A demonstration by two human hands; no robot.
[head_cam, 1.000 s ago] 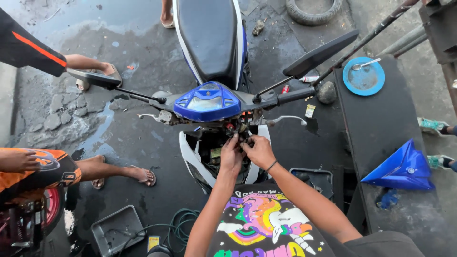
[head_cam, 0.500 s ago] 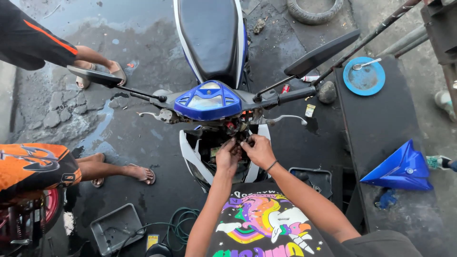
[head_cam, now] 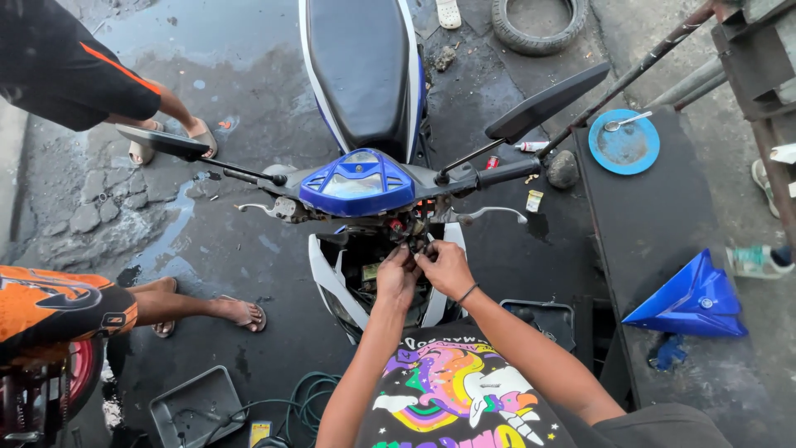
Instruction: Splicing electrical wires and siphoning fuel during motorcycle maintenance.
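A blue plate (head_cam: 623, 146) with a spoon (head_cam: 626, 121), a tyre (head_cam: 539, 23), a grey tray (head_cam: 196, 406)

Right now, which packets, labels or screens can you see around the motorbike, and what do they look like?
Instrument panel: atop the handlebars, blue casing with a clear window.
Small box: on the ground below the right handlebar, pale yellow, rectangular.
Small tube: ground beside the right mirror stem, white.
Flat packet: bottom edge, beside the grey tray, yellow.

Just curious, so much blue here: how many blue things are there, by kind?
Blue handlebar cover: 1
Blue loose fairing panel: 1
Blue plate: 1
Total: 3
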